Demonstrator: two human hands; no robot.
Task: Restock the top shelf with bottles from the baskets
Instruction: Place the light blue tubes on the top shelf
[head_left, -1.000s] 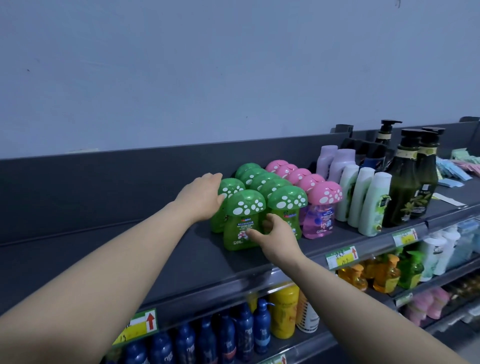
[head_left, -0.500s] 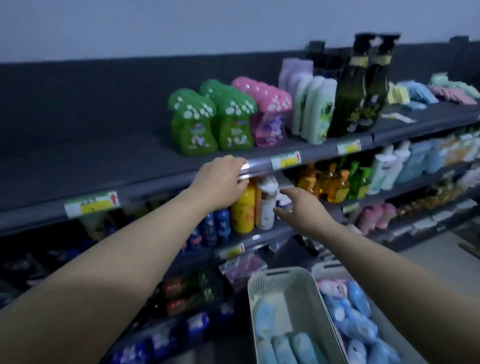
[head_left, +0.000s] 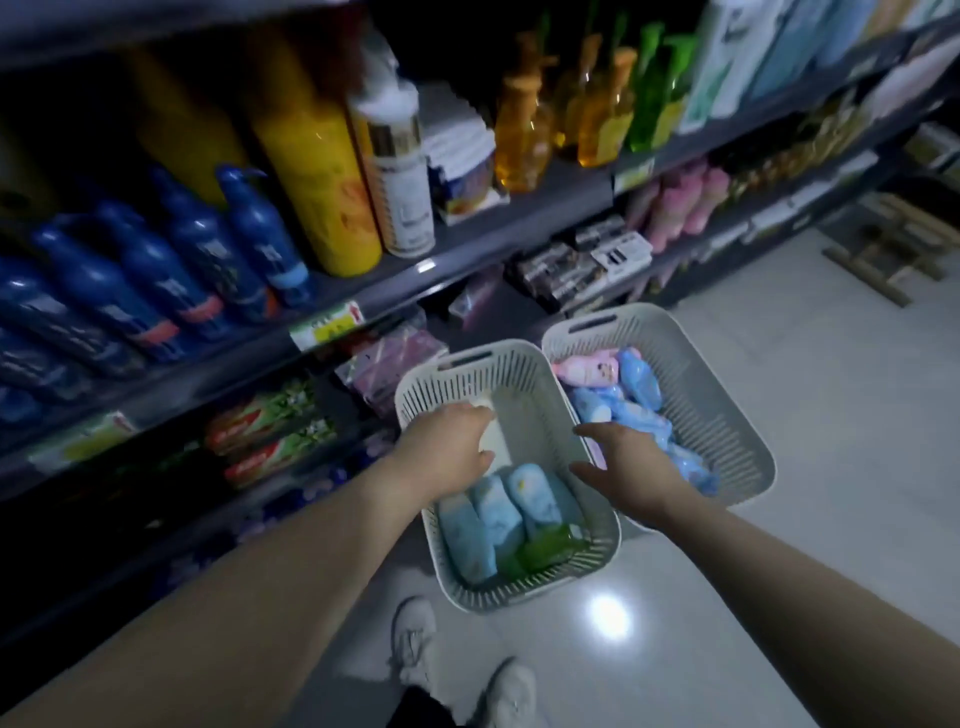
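Note:
Two pale slotted baskets stand on the floor by the shelving. The left basket (head_left: 587, 574) holds several light blue bottles (head_left: 496, 512) and a green one (head_left: 545, 551) at its near end. The right basket (head_left: 727, 410) holds blue bottles (head_left: 641, 387) and a pink one (head_left: 587, 370). My left hand (head_left: 447, 449) reaches down into the left basket, fingers loosely bent, holding nothing. Over the gap between the baskets my right hand (head_left: 626, 465) hovers with fingers spread and empty. The top shelf is out of view.
Lower shelves run along the left: dark blue bottles (head_left: 171, 270), a tall yellow bottle (head_left: 317, 171), amber pump bottles (head_left: 524, 135), pink bottles (head_left: 685, 202). My white shoes (head_left: 462, 670) stand on the glossy floor. A wooden pallet (head_left: 893, 249) lies at far right.
My view dropped from the top shelf to the floor baskets. Both hands left the green mushroom bottles and came down, the left into the left basket, the right above the baskets.

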